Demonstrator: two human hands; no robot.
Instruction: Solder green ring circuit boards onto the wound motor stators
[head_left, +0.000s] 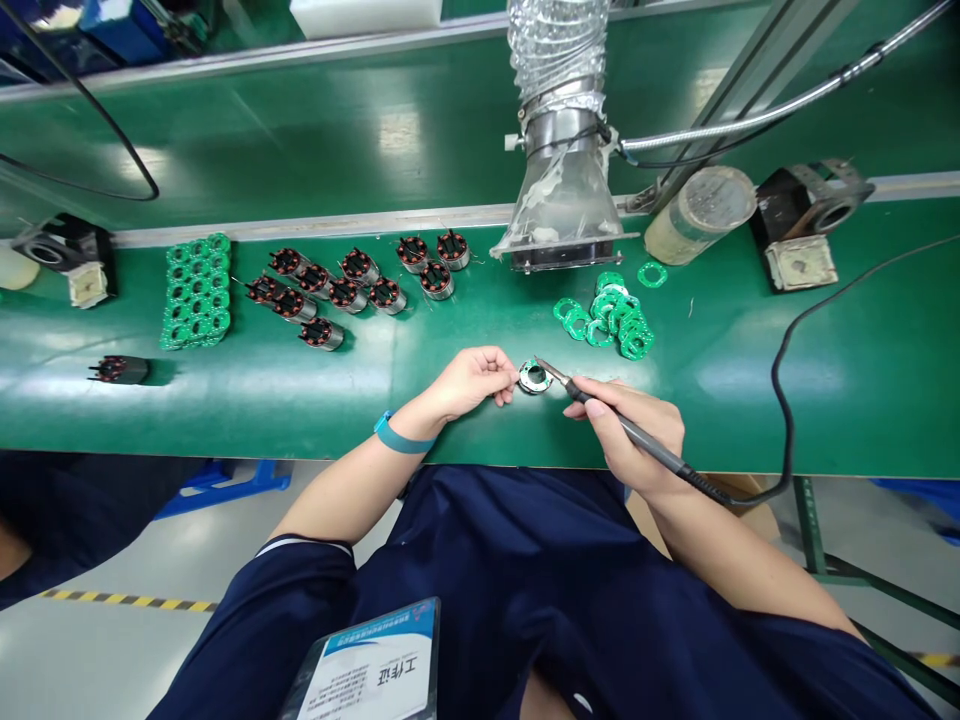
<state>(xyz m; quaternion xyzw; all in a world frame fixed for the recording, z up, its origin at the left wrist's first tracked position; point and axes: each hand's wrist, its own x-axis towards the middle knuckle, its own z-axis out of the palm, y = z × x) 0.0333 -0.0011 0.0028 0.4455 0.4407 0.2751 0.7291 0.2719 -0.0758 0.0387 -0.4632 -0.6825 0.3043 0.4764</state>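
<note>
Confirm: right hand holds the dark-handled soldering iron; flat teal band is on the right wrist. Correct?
No: the head view shows the flat teal band on the left wrist. The right hand does hold the dark-handled soldering iron.

The hood [561, 205] seemingly blocks reaching straight ahead
</note>
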